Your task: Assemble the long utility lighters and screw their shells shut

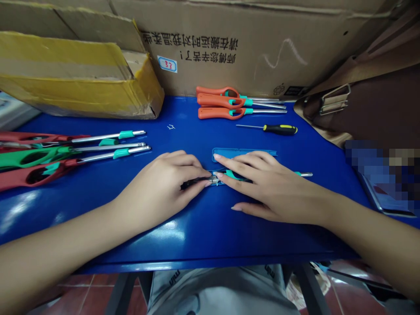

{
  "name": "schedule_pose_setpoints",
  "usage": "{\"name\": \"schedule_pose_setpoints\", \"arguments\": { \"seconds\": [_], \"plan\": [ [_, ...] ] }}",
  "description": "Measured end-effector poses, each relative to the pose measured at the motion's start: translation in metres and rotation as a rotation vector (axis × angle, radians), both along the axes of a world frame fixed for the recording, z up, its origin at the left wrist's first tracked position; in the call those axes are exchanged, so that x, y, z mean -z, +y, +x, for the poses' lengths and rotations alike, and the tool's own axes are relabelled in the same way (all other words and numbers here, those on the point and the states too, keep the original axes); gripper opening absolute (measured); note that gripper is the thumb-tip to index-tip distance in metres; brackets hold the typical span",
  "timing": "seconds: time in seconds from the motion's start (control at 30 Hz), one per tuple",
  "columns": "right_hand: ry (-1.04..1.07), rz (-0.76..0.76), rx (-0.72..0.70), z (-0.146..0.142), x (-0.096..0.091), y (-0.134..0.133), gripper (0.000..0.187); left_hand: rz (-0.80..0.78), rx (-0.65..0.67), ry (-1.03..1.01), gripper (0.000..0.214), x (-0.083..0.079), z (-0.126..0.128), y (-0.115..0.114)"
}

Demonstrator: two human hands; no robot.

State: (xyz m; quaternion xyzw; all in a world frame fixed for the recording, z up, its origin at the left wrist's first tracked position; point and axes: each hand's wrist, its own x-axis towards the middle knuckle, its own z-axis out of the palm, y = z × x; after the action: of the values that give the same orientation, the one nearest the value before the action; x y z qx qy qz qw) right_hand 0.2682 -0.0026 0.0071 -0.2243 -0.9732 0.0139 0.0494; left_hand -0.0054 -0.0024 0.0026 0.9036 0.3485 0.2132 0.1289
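Observation:
A blue lighter (224,183) lies opened on the table, with a turquoise trigger (230,174) and a metal tube tip (307,174) showing at the right. Just behind it is a separate blue shell half (229,152). My left hand (170,179) is closed in a pinch at the lighter's left end, beside a small pale metallic fitting (214,179). Whatever sits between those fingers is dark and mostly hidden. My right hand (265,186) lies over the lighter with fingers spread, one fingertip touching the shell half and another by the fitting. It covers much of the lighter's middle.
Several orange lighters (218,113) lie at the back, near a black-and-yellow screwdriver (280,129). Red lighters (42,174) and a green lighter (39,156) lie left. Cardboard boxes (210,22) (144,87) border the back. Tiny white bits (171,127) and a phone-like object (387,197) also lie there.

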Motion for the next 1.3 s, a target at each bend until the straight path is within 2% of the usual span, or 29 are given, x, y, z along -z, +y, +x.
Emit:
{"name": "schedule_pose_setpoints", "arguments": {
  "seconds": [0.3, 0.47, 0.87, 1.1, 1.2, 1.3],
  "plan": [
    [-0.042, 0.027, 0.065, -0.001, 0.002, -0.001, 0.058, -0.022, -0.048, -0.019, 0.021, -0.001, 0.002, -0.004],
    [0.052, 0.010, 0.064, 0.002, 0.000, 0.001, 0.053, -0.022, -0.070, -0.008, 0.021, -0.001, 0.002, -0.004],
    [0.029, -0.099, 0.085, -0.001, 0.007, 0.000, 0.055, 0.011, -0.053, -0.029, 0.022, 0.002, 0.002, -0.005],
    [0.154, -0.021, 0.162, 0.008, 0.002, 0.009, 0.044, 0.034, -0.090, -0.009, 0.022, -0.004, -0.001, -0.003],
    [0.175, 0.007, 0.199, 0.012, 0.000, 0.014, 0.038, 0.090, -0.039, 0.024, 0.021, -0.007, -0.001, -0.003],
    [0.127, 0.015, 0.173, 0.014, -0.002, 0.014, 0.041, 0.151, 0.055, 0.083, 0.027, -0.005, 0.000, -0.004]
  ]
}}
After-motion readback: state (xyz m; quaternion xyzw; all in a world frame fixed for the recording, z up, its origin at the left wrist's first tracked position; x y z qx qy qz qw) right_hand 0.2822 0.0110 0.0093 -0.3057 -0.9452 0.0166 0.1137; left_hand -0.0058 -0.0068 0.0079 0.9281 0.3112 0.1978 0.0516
